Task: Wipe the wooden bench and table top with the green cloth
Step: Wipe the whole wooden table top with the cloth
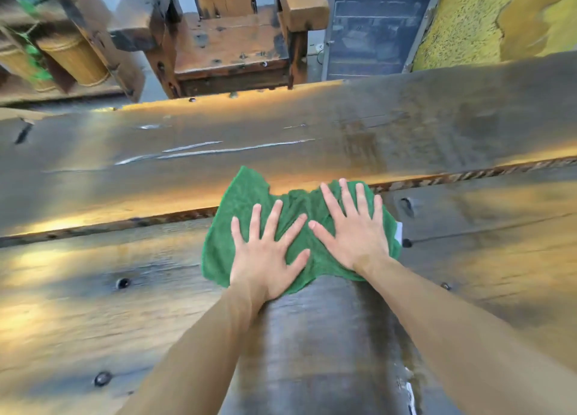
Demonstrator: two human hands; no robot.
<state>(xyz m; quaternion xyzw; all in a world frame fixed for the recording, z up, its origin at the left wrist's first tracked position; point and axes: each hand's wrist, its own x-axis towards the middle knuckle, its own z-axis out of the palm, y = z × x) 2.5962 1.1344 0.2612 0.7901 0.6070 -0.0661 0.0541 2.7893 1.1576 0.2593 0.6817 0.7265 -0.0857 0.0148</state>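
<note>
Both the left hand [265, 258] and right hand [352, 230] lie flat, fingers spread, pressing the green cloth [246, 202] directly beneath them on the table top [93, 305]; unwiped planks (long axis crosswise) stretch ahead and sideways, the right hand slightly farther forward.

Bare forearms, no sleeves, left hand [265, 252], right hand [356, 230]

A rustic seating area, perhaps a café or lodge; a dark, knotted plank surface [281, 140] under the hands; beyond them a heavy weathered wooden armchair [231, 46]; far left, woven bamboo cylinders [75, 58]; far right, a rough yellow wall [468, 21].
</note>
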